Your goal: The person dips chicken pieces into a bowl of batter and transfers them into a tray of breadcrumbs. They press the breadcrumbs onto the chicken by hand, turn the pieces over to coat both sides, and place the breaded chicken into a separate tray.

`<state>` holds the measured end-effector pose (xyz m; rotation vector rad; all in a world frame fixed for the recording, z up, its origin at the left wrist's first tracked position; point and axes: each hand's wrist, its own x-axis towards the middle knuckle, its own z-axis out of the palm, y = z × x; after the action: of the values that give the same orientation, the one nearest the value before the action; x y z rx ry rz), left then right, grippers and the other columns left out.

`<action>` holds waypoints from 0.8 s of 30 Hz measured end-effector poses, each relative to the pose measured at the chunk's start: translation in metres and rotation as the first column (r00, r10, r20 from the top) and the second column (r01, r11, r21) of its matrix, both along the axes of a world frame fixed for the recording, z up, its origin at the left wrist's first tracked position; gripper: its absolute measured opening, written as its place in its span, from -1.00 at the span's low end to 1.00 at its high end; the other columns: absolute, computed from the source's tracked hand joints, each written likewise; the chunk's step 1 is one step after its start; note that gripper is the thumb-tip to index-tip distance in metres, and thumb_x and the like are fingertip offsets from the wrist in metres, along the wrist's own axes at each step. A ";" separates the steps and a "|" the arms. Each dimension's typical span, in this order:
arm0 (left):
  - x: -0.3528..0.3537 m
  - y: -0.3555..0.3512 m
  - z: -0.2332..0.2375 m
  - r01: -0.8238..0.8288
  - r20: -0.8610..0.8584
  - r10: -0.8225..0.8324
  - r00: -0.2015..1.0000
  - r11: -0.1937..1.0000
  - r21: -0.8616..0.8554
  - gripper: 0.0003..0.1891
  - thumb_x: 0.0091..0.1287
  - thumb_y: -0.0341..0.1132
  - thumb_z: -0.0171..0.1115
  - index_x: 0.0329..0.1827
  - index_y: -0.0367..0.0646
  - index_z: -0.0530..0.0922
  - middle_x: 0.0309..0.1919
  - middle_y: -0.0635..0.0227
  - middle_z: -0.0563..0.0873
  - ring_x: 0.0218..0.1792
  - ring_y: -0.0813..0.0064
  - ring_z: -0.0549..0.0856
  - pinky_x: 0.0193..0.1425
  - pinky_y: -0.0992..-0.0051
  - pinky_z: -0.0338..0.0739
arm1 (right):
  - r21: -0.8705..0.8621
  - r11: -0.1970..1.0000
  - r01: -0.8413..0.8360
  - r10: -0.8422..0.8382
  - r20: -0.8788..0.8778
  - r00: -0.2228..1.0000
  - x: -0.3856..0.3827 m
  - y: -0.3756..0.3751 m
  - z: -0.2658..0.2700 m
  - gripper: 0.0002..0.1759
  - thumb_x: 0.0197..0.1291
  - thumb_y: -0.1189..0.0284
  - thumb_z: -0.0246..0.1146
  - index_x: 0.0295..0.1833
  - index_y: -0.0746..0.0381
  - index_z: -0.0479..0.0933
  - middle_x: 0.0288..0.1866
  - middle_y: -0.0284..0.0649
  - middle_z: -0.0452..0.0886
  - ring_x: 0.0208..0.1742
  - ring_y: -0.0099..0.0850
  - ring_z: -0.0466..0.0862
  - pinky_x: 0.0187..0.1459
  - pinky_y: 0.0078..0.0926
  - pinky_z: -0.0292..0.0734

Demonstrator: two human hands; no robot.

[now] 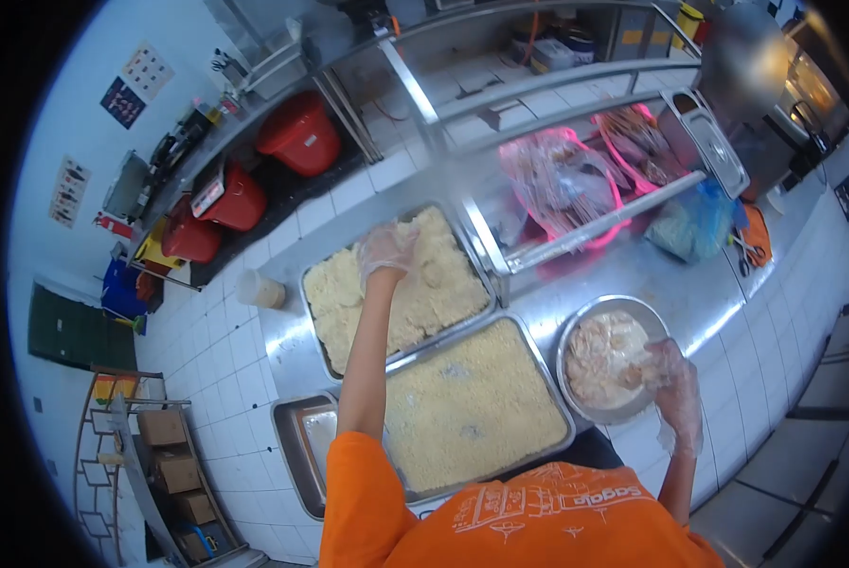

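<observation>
Left grip (386, 251): clear-gloved, curled over lumpy crumbed pieces (434, 279) in far rectangular steel tray (304, 292); hold unclear.
Right grip (675, 379): gloved, inside round steel bowl (561, 352) of wet pale batter (602, 360); closure unclear.
Near tray (549, 374): fine loose crumbs (472, 407).

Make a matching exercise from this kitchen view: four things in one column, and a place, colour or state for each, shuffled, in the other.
Column one
1. left hand
2. right hand
3. near tray
4. plastic bags

Column two
A. pink
B. at the metal bowl
C. over the far tray
D. full of crumbs, no hand on it

Pairs: 1-C, 2-B, 3-D, 4-A
</observation>
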<state>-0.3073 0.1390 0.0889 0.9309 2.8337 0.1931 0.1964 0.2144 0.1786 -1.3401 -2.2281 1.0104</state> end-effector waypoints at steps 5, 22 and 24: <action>0.016 0.002 -0.076 0.140 -0.250 -0.136 0.959 0.990 0.000 -0.35 0.57 0.19 -0.12 0.64 0.14 0.28 0.69 0.06 0.05 0.66 -0.08 0.05 0.62 -0.24 0.01 | 0.015 1.000 -0.019 0.019 -0.055 0.998 0.000 0.000 0.008 -0.58 0.08 0.76 0.31 0.07 0.23 0.54 -0.11 -0.05 0.73 -0.11 -0.14 0.79 -0.04 -0.32 0.63; 0.158 -0.247 -0.027 0.077 0.203 -0.159 0.966 0.929 0.362 -0.50 0.57 -0.07 -0.03 0.42 -0.15 0.51 0.35 0.04 0.59 0.44 -0.02 0.47 0.65 0.06 0.13 | -0.384 0.577 -0.721 0.679 -0.265 0.685 -0.090 -0.068 0.083 -0.62 0.31 0.60 0.28 0.20 0.23 0.41 -0.23 -0.13 0.75 -0.08 -0.28 0.82 -0.05 -0.36 0.69; 0.198 -0.273 -0.034 0.117 0.160 -0.183 0.970 0.929 0.350 -0.28 0.46 0.15 0.06 0.55 -0.12 0.36 0.50 -0.03 0.39 0.55 -0.10 0.28 0.67 -0.07 -0.03 | -0.577 0.431 -0.694 0.612 -0.379 0.694 -0.116 -0.072 0.034 -0.54 0.27 0.53 0.35 0.27 0.21 0.49 -0.17 -0.22 0.71 -0.13 -0.37 0.74 -0.07 -0.34 0.62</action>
<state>-0.1090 -0.1335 0.0552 1.1217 2.5820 0.7294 0.0800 0.1421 0.2125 -0.4741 -2.4052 2.3301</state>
